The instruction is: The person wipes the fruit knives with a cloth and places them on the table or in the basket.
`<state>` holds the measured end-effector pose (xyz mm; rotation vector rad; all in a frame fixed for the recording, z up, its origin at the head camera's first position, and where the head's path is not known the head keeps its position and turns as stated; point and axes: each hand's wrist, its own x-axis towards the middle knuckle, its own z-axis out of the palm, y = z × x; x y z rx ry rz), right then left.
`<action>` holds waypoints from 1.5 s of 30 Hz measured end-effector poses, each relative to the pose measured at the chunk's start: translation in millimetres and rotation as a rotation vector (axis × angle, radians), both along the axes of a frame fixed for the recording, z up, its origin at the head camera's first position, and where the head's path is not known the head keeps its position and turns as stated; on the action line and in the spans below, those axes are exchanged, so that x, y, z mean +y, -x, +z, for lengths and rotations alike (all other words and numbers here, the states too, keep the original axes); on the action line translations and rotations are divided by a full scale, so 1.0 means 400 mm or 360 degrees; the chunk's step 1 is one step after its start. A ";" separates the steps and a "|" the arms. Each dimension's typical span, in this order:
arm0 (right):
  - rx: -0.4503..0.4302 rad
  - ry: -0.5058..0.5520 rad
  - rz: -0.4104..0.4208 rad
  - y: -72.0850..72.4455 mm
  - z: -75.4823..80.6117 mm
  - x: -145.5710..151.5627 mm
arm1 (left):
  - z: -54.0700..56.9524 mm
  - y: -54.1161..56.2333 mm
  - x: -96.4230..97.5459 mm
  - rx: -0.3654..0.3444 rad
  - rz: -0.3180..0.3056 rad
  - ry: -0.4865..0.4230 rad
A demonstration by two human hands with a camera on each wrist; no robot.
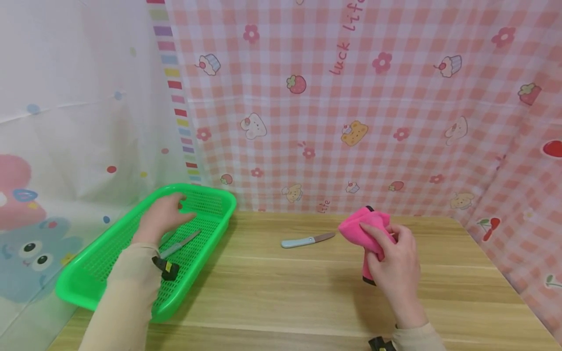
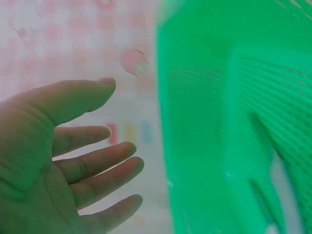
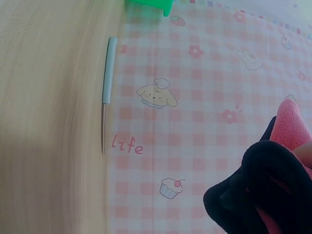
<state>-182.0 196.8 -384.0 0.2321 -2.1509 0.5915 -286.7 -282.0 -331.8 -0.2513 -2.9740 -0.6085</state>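
My left hand [image 1: 162, 219] is over the green plastic basket [image 1: 219, 239], thumb and fingers spread apart, with nothing in its grasp. Inside the basket lies a small knife [image 1: 181, 244] with a pale blue handle; the left wrist view shows a blurred knife [image 2: 286, 195] and part of a second one [image 2: 263, 202]. My right hand [image 1: 397, 263] grips a folded pink cloth [image 1: 362, 229] with black edging, raised above the table. To the left of that hand, another knife [image 1: 303, 242] lies flat on the table, its blade pointing right.
The wooden table [image 1: 263, 292] meets a pink checked curtain [image 1: 325, 161] at its back edge. A white patterned sheet [image 1: 79, 136] hangs at the left behind the basket. Dark straps sit around both wrists.
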 end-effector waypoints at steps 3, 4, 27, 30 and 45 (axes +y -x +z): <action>-0.0001 0.0000 -0.0002 0.000 0.000 0.003 | 0.033 -0.013 0.038 0.0055 -0.0040 0.0012; -0.0001 0.0000 -0.0001 0.000 0.001 0.004 | 0.043 -0.018 0.052 0.0069 -0.0054 0.0008; -0.0008 -0.0009 -0.0019 -0.004 0.001 0.014 | -0.089 -0.025 0.477 0.0317 -0.0474 -0.0160; -0.0011 -0.0004 -0.0015 -0.004 0.002 0.013 | -0.131 -0.008 0.523 0.0260 -0.0500 -0.0168; -0.0029 0.0010 0.0010 -0.001 0.001 0.007 | -0.237 0.032 0.650 0.0113 -0.0333 -0.0228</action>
